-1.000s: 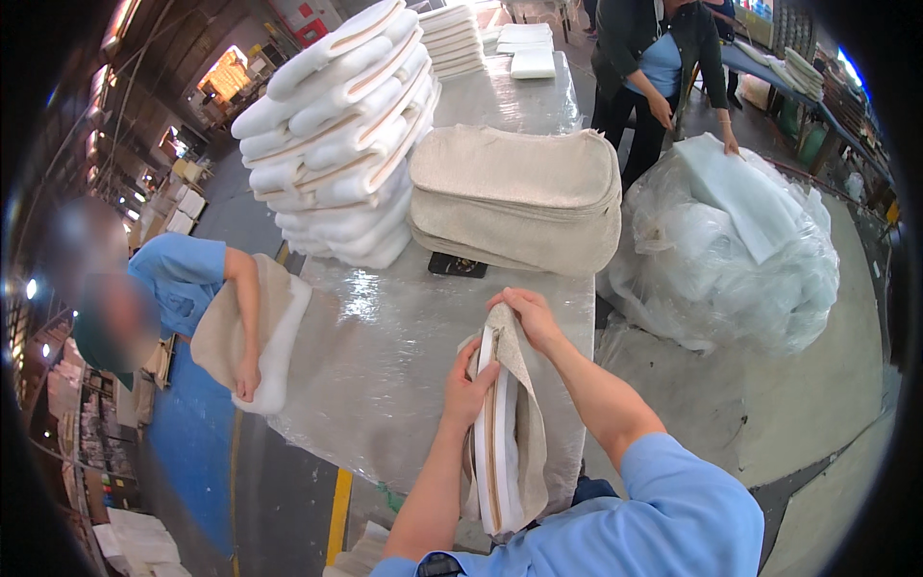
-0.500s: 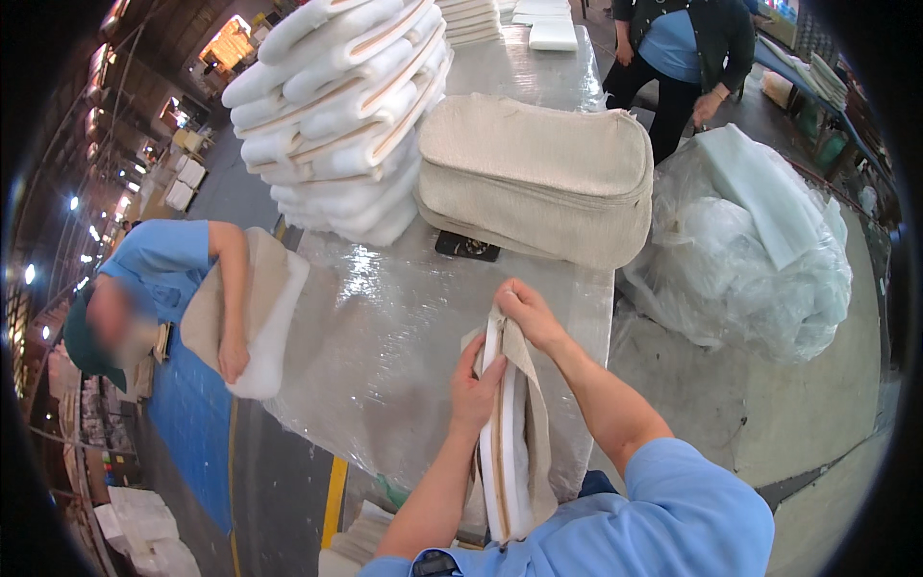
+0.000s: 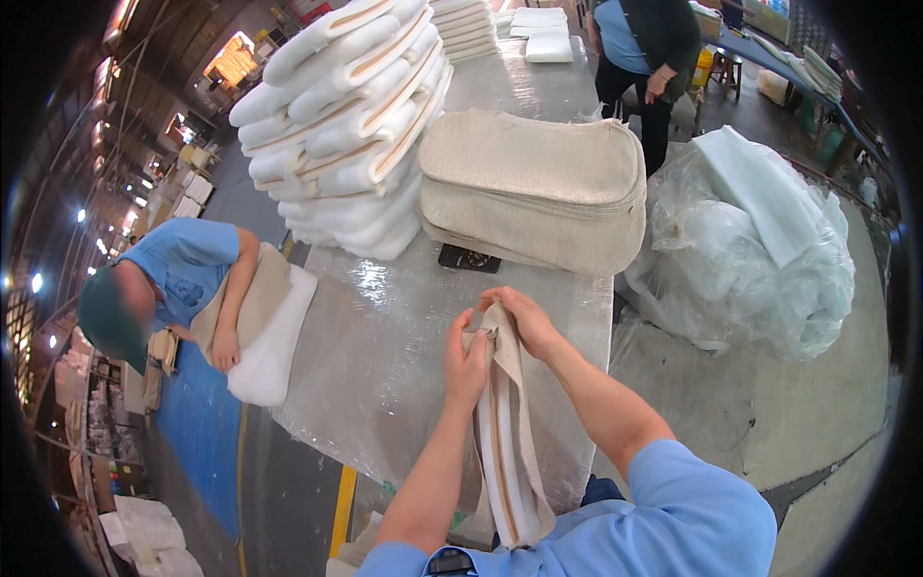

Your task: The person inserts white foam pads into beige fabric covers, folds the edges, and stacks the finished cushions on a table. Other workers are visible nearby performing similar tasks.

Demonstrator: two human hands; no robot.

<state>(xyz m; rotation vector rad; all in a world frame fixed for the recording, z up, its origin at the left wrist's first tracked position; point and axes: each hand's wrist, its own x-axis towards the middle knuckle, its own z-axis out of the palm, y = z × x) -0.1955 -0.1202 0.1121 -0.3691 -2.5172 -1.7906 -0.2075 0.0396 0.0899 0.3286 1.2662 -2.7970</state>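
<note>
A beige fabric cover (image 3: 519, 423) is folded lengthwise around a long white padding piece (image 3: 494, 462), whose layers show a tan line between them. One end of this bundle points away from me and the other rests near my body. My left hand (image 3: 465, 363) grips the far end from the left, thumb against the cloth. From the right, my right hand (image 3: 520, 321) is closed on the cover's edge at the same end, its fingers curled over the tip. Some fingertips are hidden by the cloth.
Beyond my hands sits a stack of beige covers (image 3: 534, 192), with a dark flat object (image 3: 469, 259) by it. A tall pile of folded white padding (image 3: 341, 115) stands left of it. Bagged padding (image 3: 750, 250) lies right of the plastic-covered table (image 3: 375, 385). Two people stand nearby, one handling a padded cover.
My left hand has moved up to the far end, beside the right. The cover now wraps over the padding's tip. The person at the back has shifted left in the view.
</note>
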